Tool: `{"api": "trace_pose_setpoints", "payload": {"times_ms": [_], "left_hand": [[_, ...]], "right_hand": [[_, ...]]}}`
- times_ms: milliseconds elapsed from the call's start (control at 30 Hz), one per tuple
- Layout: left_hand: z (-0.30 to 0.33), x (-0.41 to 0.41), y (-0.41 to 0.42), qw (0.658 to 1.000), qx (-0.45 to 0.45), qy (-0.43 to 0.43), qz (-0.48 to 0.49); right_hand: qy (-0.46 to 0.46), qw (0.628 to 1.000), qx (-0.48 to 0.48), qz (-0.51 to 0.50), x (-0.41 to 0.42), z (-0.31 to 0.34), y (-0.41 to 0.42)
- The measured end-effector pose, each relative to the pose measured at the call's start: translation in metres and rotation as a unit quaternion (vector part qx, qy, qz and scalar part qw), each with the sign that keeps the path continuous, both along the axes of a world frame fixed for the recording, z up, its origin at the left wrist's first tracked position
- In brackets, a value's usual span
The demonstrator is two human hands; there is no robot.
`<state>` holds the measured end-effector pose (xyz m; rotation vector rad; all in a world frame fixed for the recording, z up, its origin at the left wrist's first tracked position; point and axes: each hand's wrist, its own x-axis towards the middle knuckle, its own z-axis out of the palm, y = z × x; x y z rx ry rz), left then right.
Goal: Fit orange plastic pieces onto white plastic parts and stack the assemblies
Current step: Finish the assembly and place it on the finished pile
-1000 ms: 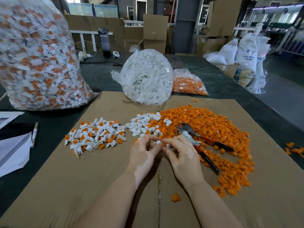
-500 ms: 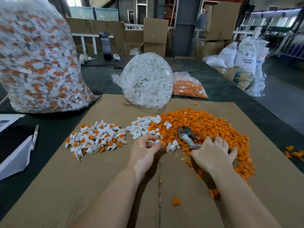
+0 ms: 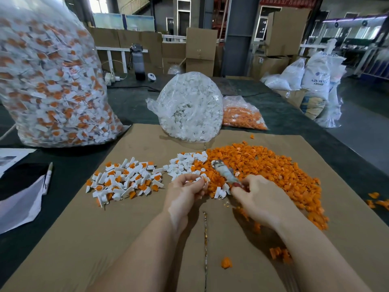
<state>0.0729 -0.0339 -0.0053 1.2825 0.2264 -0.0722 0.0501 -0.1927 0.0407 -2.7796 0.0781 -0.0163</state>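
Everything sits on a cardboard sheet laid over a dark table, so I'll place stuff off that. Off its left edge lie some papers and a marker pen. Pliers, blurry, lie on the heap of orange plastic pieces on the sheet's right half, right in front of the hands.

Bags: a huge clear bag of finished assemblies stands at the sheet's far left corner, a clear bag of white parts sits on its far edge, and a smaller bag of orange pieces just right of that. A loose pile of assemblies lies left of centre, with a few white plastic parts beside the orange heap.

Left hand is curled, pinching a small white part at its fingertips. Right hand is curled with fingertips at the pliers' handle end; can't tell if it's gripping.

Half a second ago that right hand was spread flat on the orange heap, further right.
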Motion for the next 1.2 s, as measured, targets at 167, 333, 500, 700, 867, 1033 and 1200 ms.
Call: {"api": "trace_pose_setpoints", "payload": {"times_ms": [167, 333, 500, 700, 867, 1033, 1200], "left_hand": [[0.004, 0.000, 0.003, 0.999, -0.030, 0.011, 0.007], [0.002, 0.002, 0.003, 0.999, -0.027, 0.016, 0.013], [-0.001, 0.004, 0.003, 0.999, -0.026, 0.019, 0.018], [-0.001, 0.003, 0.004, 0.999, -0.026, 0.020, 0.015], [0.001, 0.001, 0.004, 0.999, -0.017, 0.021, 0.017], [0.004, -0.001, 0.003, 0.999, -0.021, 0.022, 0.020], [0.006, -0.003, 0.002, 0.999, -0.027, 0.023, 0.028]], "right_hand": [[0.134, 0.970, 0.197, 0.054, -0.006, 0.010, 0.010], [0.229, 0.929, 0.288, 0.040, -0.007, 0.017, 0.011], [0.241, 0.933, 0.264, 0.045, -0.005, 0.018, 0.012], [0.247, 0.932, 0.256, 0.069, -0.005, 0.018, 0.011], [0.235, 0.940, 0.235, 0.076, -0.008, 0.019, 0.015], [0.156, 0.970, 0.164, 0.089, -0.009, 0.010, 0.020], [0.113, 0.977, 0.159, 0.084, -0.011, -0.002, 0.022]]}}
